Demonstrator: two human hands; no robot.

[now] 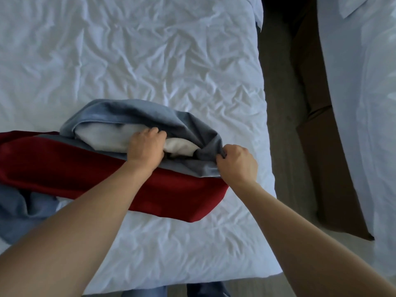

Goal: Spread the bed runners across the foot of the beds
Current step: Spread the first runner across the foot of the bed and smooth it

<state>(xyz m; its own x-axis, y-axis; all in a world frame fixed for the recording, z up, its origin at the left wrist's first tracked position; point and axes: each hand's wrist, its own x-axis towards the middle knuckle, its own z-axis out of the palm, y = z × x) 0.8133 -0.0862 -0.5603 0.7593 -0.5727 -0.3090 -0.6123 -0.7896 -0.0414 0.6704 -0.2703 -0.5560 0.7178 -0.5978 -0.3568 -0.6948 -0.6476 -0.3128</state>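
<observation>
Barely begun: red and grey runner (111,174) bunched near the foot of the near bed (150,61), not yet spread. Left hand (146,147) fingers curled into the folds, right hand (236,163) fingers pinching the grey edge. Far bed (364,103) bare of any runner

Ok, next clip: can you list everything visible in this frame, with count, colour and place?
Bed with wrinkled white sheet: one, white, fills the left and centre.
Red and blue-grey fabric bed runner: one, bunched and partly folded, across the near end of that bed, pale lining showing.
Second white bed: one, right edge.
Brown floor gap: one, between the beds.
Brown bed base: one, under the second bed.
Blue-clad legs: bottom edge.
Left hand: grips the runner's pale lining.
Right hand: pinches the runner's grey edge.
</observation>
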